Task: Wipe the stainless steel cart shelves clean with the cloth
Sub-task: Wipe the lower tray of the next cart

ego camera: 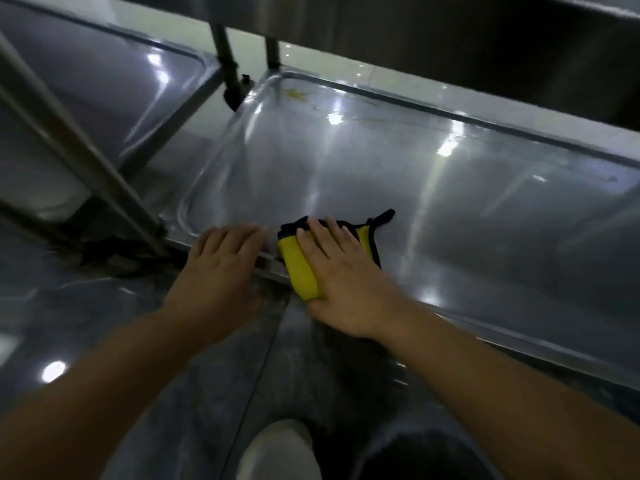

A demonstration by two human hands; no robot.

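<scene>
Cloth [301, 268]: yellow, black-edged, folded, lying at the shelf's near edge; probably soft and light, best pressed flat under the palm.
Right hand [343, 271]: fingers straight, flat on the cloth.
Left hand [221, 265]: fingers straight, resting on the near rim.
Shelf [450, 220]: glossy steel, likely slippery.
Smear [294, 95]: yellowish, at the far left corner.

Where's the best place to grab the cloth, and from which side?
Take the cloth by its thick yellow folded end, which seems to overhang the shelf's near rim. Come from the near side, thumb under and fingers on top. The black-trimmed far end lies flat on the steel and is harder to pinch. The right hand lies flat on the cloth.
</scene>
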